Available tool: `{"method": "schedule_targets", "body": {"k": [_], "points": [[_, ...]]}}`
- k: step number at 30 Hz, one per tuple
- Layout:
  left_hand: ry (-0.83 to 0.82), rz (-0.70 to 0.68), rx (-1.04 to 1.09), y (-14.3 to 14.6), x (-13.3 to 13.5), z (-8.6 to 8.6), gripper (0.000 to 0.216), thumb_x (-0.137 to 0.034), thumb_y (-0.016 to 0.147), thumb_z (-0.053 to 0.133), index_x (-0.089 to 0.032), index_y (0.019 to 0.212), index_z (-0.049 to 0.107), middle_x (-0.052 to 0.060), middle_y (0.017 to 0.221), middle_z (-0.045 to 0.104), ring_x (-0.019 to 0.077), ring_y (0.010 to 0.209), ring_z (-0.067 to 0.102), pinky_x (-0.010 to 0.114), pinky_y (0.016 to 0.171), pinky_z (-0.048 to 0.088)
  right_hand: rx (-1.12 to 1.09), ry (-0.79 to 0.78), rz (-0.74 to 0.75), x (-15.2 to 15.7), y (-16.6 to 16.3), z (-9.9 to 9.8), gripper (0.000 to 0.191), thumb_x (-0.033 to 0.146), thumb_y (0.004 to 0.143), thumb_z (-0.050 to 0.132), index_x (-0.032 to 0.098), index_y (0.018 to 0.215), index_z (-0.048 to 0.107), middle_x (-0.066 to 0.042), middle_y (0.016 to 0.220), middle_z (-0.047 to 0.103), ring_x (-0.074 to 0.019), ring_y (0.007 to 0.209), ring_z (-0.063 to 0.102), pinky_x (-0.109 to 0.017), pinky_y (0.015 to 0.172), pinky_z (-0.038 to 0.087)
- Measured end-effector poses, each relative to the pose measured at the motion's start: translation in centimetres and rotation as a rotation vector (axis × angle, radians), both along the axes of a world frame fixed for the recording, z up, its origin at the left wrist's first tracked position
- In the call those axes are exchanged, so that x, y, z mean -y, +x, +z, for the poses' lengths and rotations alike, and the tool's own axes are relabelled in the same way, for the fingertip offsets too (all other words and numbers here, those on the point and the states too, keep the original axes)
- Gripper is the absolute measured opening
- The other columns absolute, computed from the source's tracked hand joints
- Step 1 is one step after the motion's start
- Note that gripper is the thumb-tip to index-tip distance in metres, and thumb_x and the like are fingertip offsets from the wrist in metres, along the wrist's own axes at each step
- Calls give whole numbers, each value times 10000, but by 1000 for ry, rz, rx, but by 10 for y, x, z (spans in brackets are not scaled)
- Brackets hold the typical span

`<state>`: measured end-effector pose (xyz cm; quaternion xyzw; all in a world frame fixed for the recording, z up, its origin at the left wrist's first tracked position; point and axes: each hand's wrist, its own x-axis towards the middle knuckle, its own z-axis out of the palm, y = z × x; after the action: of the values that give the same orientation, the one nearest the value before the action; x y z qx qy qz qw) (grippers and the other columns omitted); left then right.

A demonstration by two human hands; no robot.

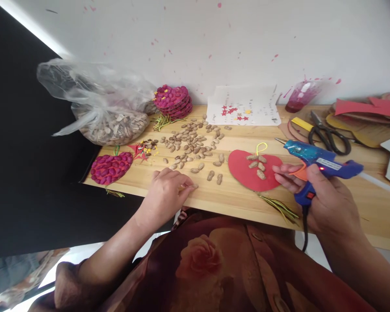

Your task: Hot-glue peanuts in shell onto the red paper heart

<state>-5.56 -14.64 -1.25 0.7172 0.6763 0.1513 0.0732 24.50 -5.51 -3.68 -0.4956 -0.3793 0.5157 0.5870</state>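
In the head view my right hand (pixel 328 199) is wrapped round a blue hot glue gun (pixel 326 162), its nozzle pointing left and a small red light lit. Below the nozzle lies a red heart-shaped cutout (pixel 238 171) with a yellow loop on top and a dark and yellow tassel (pixel 281 209) below. Several peanut shells (pixel 261 173) rest on the cutout. My left hand (pixel 165 193) is at the table's front edge, thumb and fingers pinched together; what they hold, if anything, is too small to make out. Loose peanut shells (pixel 195 145) are scattered beyond it.
A plastic bag of shells (pixel 117 125) stands at the back left, beside stacked magenta shell-covered pieces (pixel 172 102). Another such piece (pixel 112 168) lies front left. Paper with small stars (pixel 247 97), a stained cup (pixel 299 97), scissors (pixel 331 136) and cut card (pixel 360 121) sit behind.
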Motion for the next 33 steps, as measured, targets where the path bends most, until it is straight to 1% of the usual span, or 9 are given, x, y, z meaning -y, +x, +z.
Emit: {"method": "schedule_targets", "body": {"k": [4, 8, 12, 19, 24, 26, 28, 31, 33], "points": [[13, -25, -54, 3, -1, 0, 106, -268, 924, 695, -217, 846, 746, 31, 871, 756, 257, 904, 633, 404, 832, 406, -5, 18, 19, 4, 5, 0, 268, 445, 833, 780, 179, 798, 773, -143, 914, 729, -305, 906, 748, -418, 823, 623], [32, -55, -93, 5, -2, 1, 64, -259, 921, 699, -219, 914, 749, 31, 873, 755, 252, 885, 642, 394, 819, 402, 39, 51, 55, 12, 7, 2, 239, 423, 876, 740, 193, 823, 775, -131, 938, 731, -297, 913, 745, -376, 733, 631], [23, -65, -66, 6, -4, -2, 69, -253, 928, 692, -220, 889, 739, 27, 886, 757, 241, 881, 657, 379, 803, 402, 90, 42, 135, 22, 9, 3, 230, 443, 883, 736, 217, 863, 773, -91, 951, 731, -283, 978, 725, -335, 718, 632], [36, -116, -76, 5, -7, -2, 82, -242, 926, 687, -228, 876, 751, 24, 879, 759, 256, 877, 670, 393, 802, 422, 167, 27, 270, 36, 19, 4, 202, 415, 947, 681, 243, 1006, 769, -73, 1077, 732, -230, 950, 709, -280, 674, 601], [6, -166, -33, 2, -15, -5, 132, -228, 924, 652, -189, 853, 756, 62, 861, 752, 254, 843, 667, 394, 828, 456, 161, 4, 347, 41, 17, 12, 216, 444, 938, 680, 240, 956, 748, -77, 1071, 726, -192, 761, 689, -263, 520, 546], [-24, -119, 77, 3, -19, -6, 121, -256, 899, 672, -184, 853, 758, 66, 866, 752, 248, 846, 665, 379, 826, 466, 171, -10, 358, 42, 17, 14, 241, 467, 934, 675, 233, 930, 733, -72, 1017, 731, -152, 616, 637, -260, 464, 519], [-115, -31, 290, 6, -22, -5, 143, -320, 869, 708, -192, 854, 767, 52, 854, 754, 214, 788, 655, 331, 753, 473, 176, -18, 375, 44, 18, 17, 252, 474, 940, 663, 231, 917, 725, -65, 952, 732, -126, 521, 580, -260, 427, 495], [-354, 110, 771, 16, -27, 1, 247, -425, 774, 806, -190, 848, 783, 30, 802, 748, 145, 668, 609, 253, 626, 449, 172, 4, 435, 50, 21, 22, 239, 450, 970, 624, 241, 947, 736, -72, 902, 726, -143, 536, 594, -259, 415, 478], [-489, 174, 1119, 27, -31, 5, 336, -440, 658, 898, -172, 827, 785, 23, 753, 730, 111, 637, 585, 216, 612, 446, 188, 34, 507, 55, 22, 26, 234, 430, 995, 587, 252, 984, 739, -66, 843, 721, -145, 534, 592, -255, 428, 471]]}}
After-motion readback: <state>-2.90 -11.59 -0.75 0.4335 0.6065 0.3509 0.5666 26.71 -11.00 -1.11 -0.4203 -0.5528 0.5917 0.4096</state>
